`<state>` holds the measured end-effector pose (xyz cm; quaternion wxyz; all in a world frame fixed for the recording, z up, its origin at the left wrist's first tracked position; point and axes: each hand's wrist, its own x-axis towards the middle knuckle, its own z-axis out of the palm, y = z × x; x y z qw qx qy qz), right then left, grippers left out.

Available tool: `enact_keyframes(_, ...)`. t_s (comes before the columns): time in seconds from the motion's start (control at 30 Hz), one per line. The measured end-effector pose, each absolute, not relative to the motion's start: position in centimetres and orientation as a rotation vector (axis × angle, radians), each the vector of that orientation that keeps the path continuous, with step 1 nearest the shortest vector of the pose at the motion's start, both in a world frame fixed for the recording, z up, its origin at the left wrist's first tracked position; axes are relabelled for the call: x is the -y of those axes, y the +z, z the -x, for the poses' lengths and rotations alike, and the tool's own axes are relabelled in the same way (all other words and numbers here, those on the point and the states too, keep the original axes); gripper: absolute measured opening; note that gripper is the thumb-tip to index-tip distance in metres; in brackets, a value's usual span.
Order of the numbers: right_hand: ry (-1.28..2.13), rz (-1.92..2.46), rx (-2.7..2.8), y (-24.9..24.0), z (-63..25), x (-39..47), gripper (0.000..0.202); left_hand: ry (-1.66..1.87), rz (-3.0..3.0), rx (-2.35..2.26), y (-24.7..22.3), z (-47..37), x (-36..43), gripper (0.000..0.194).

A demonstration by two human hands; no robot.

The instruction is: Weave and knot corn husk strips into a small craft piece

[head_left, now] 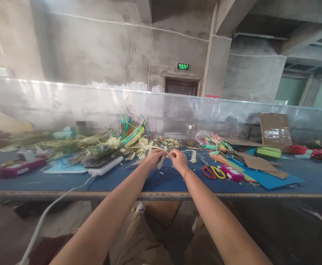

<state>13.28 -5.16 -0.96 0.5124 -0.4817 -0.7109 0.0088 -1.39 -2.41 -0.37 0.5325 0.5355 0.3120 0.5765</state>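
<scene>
Over the middle of the blue tabletop, my left hand (154, 158) and my right hand (178, 160) are close together, fingertips pinched. A pale cream, husk-like strip (159, 164) hangs at my left fingers; the small part between the two hands is hard to make out. Just beyond them lies a heap of similar pale pieces (143, 144). Another pale strip (193, 156) rests right of my right hand, near scissors with one red and one yellow handle (214, 172). Beside these is a magenta box (232, 173).
Colourful pipe cleaners (132, 129) stand behind the heap. A white power strip (105, 166) with a cable lies left, near dried plant bundles (94, 152). A glass bottle (191, 135) stands at the back. Blue sheets (274, 179) and cardboard (263, 163) lie right. A perforated metal screen (174, 110) borders the table.
</scene>
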Motion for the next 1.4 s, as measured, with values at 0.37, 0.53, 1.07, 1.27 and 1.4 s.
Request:
enact_keyframes(0.37, -0.25, 1.245, 1.443, -0.8, -13.6, 5.9, 0.018, 1.226, -1.086, -0.656, -0.2, 1.6, 2.7, 0.011)
enact_keyframes(0.53, -0.469, 1.267, 1.618, -0.6, -12.3, 7.3, 0.03, 1.288, -1.023, -0.607, -0.4, 1.8, 2.1, 0.011)
enact_keyframes(1.07, -0.527, 1.24, 1.969, -0.8, -11.2, 7.1, 0.034, 1.407, -1.144, -0.654, -0.7, 1.3, 2.2, 0.022)
enact_keyframes(1.27, -0.532, 1.181, 2.013, -0.9, -11.2, 7.1, 0.033, 1.409, -1.184, -0.676, -0.6, 1.2, 2.5, 0.026)
enact_keyframes(1.4, -0.456, 1.155, 1.977, -0.7, -11.2, 7.4, 0.036, 1.366, -1.177, -0.612, -0.8, 1.4, 2.1, 0.023)
